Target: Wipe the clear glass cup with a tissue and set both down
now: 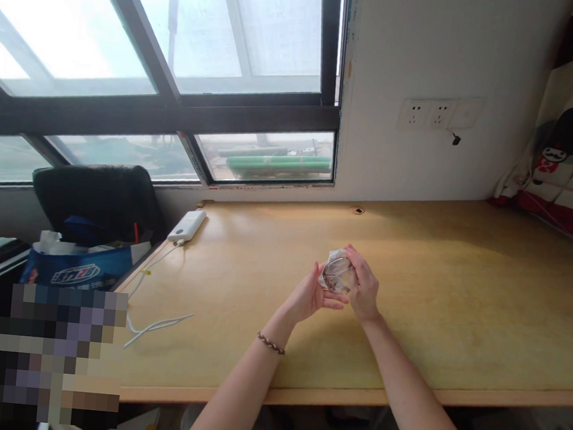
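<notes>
A small clear glass [338,274] is held above the middle of the wooden desk [459,304], its mouth turned toward me. My left hand [309,296] grips it from the left and below. My right hand [364,285] wraps around its right side. A crumpled white tissue or cloth [333,256] shows behind the glass, pressed against it by the fingers. A braided bracelet [270,343] sits on my left wrist.
A white power bank [188,226] lies at the desk's far left corner, its white cable [153,327] trailing along the left edge. A black chair [100,202] and a blue bag [78,270] stand left of the desk. Wall sockets [438,114] and patterned fabric [567,159] are at the right.
</notes>
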The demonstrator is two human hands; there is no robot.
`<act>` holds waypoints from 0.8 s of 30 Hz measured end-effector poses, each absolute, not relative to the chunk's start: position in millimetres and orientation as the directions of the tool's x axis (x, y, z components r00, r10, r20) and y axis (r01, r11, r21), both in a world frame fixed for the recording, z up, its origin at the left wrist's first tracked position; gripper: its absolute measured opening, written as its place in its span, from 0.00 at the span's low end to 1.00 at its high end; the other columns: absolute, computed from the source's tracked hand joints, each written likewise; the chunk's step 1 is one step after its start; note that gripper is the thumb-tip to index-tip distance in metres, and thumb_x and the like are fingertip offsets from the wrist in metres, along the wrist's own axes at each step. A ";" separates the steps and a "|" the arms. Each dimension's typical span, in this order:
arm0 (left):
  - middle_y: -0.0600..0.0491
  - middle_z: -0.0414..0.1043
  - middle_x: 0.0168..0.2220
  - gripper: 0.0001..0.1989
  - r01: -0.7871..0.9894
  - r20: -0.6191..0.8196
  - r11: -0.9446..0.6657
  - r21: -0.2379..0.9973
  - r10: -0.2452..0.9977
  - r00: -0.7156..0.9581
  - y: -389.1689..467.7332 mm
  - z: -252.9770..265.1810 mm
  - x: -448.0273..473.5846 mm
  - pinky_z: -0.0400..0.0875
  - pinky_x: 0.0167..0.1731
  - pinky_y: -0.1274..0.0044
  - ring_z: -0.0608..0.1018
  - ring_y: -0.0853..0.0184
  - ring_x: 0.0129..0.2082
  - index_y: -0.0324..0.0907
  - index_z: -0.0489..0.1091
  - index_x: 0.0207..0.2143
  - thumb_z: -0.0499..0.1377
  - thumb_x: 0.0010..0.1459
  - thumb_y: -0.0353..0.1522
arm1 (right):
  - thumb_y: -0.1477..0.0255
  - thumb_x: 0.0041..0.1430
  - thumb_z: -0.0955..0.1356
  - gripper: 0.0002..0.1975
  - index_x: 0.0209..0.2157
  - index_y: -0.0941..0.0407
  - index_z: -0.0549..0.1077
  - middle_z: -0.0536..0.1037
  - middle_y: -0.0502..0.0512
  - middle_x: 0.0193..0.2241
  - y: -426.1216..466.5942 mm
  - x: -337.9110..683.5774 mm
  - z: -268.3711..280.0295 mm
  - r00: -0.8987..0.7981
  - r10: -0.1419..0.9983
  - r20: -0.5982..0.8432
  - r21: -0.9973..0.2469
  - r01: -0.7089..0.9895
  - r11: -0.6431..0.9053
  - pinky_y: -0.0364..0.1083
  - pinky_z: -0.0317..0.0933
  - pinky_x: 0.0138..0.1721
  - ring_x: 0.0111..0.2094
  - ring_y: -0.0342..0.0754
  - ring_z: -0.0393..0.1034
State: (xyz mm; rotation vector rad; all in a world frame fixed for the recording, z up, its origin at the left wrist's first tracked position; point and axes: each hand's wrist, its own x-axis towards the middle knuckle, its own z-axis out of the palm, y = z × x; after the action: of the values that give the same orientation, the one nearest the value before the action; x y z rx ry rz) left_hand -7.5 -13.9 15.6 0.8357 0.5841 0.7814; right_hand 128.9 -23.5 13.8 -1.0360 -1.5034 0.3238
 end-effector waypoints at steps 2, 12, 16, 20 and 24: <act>0.47 0.71 0.39 0.28 -0.448 -0.100 0.365 0.816 0.853 0.513 -13.8 15.4 -5.1 0.72 0.26 0.76 0.77 0.67 0.27 0.47 0.58 0.51 0.55 0.49 0.47 | 0.74 0.59 0.55 0.21 0.53 0.51 0.59 0.62 0.54 0.54 -18.4 128.8 7.5 0.097 0.764 0.638 -0.718 0.435 0.544 0.51 0.51 0.55 0.55 0.47 0.55; 0.51 0.68 0.43 0.26 -0.572 0.053 0.064 0.818 0.981 0.185 1.9 7.1 -13.9 0.72 0.31 0.76 0.74 0.69 0.33 0.49 0.57 0.50 0.60 0.48 0.38 | 0.66 0.52 0.64 0.12 0.35 0.58 0.71 0.75 0.58 0.35 5.3 124.5 -12.9 0.013 0.999 -0.050 -0.872 -0.489 -0.038 0.51 0.64 0.42 0.36 0.49 0.70; 0.48 0.67 0.46 0.28 -0.414 0.088 0.011 0.910 0.972 0.220 2.5 -2.7 -11.3 0.72 0.34 0.72 0.74 0.64 0.37 0.48 0.53 0.54 0.57 0.51 0.38 | 0.70 0.50 0.67 0.06 0.30 0.57 0.73 0.76 0.53 0.29 1.6 124.7 -5.5 -0.075 0.997 -0.027 -0.716 -0.695 -0.071 0.45 0.66 0.37 0.31 0.45 0.71; 0.46 0.58 0.55 0.21 -0.005 0.352 -0.355 0.935 0.925 0.144 -2.7 -9.4 -4.3 0.61 0.50 0.65 0.64 0.59 0.53 0.46 0.58 0.53 0.50 0.57 0.37 | 0.74 0.49 0.68 0.03 0.29 0.57 0.73 0.77 0.51 0.29 3.0 122.8 -6.7 -0.032 0.999 -0.015 -0.590 -0.806 -0.035 0.40 0.66 0.37 0.31 0.41 0.71; 0.50 0.51 0.59 0.20 0.405 0.578 -0.661 0.632 0.750 0.322 -17.9 -2.7 0.0 0.46 0.58 0.62 0.45 0.59 0.62 0.45 0.57 0.55 0.46 0.59 0.35 | 0.74 0.49 0.67 0.04 0.29 0.56 0.73 0.77 0.51 0.30 4.5 125.0 -12.6 0.020 1.000 0.003 -0.587 -0.810 0.018 0.40 0.65 0.39 0.33 0.42 0.71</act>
State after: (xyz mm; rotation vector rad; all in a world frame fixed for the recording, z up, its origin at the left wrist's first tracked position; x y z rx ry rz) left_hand 0.0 -17.9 -2.7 2.2218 1.0258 1.2743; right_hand 125.0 4.5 -12.6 -0.4918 -0.4874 1.4944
